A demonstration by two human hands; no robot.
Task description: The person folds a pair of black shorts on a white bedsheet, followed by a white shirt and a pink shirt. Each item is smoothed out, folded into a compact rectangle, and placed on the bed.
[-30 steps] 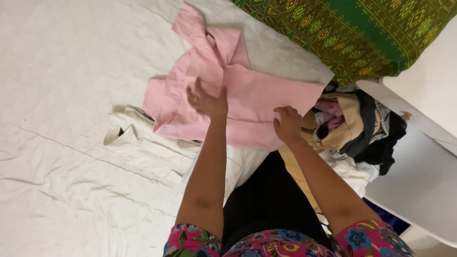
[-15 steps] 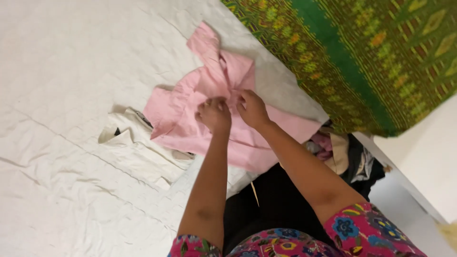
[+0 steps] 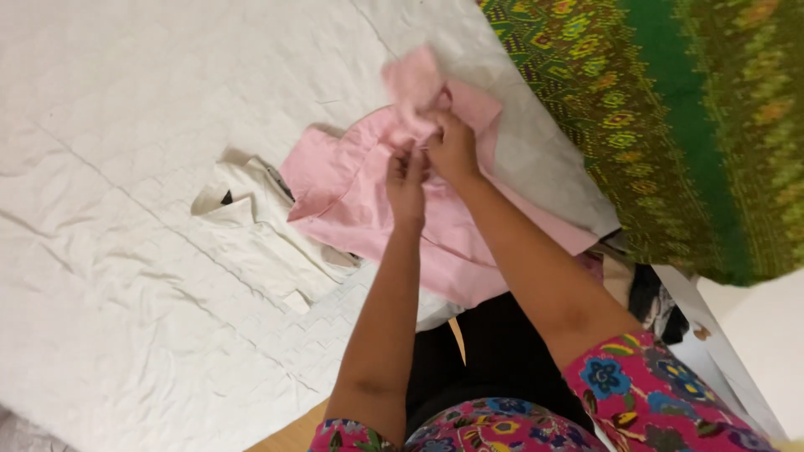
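Note:
A pink garment (image 3: 352, 188) lies spread on a white quilted bedsheet (image 3: 126, 109). My left hand (image 3: 407, 180) and my right hand (image 3: 453, 151) meet at its upper middle, both pinching the pink fabric. A bunched pink part (image 3: 414, 84) rises just beyond my fingers. A folded cream garment (image 3: 251, 230) lies to the left, partly under the pink one.
A green patterned cloth (image 3: 670, 117) covers the upper right. A pile of dark and mixed clothes (image 3: 653, 297) shows at the right beside a white surface (image 3: 737, 368). My floral sleeves (image 3: 636, 393) and dark lap are at the bottom.
My hands, first spread flat and apart on the pink garment, have come together at its middle and gathered the fabric. The view has shifted right.

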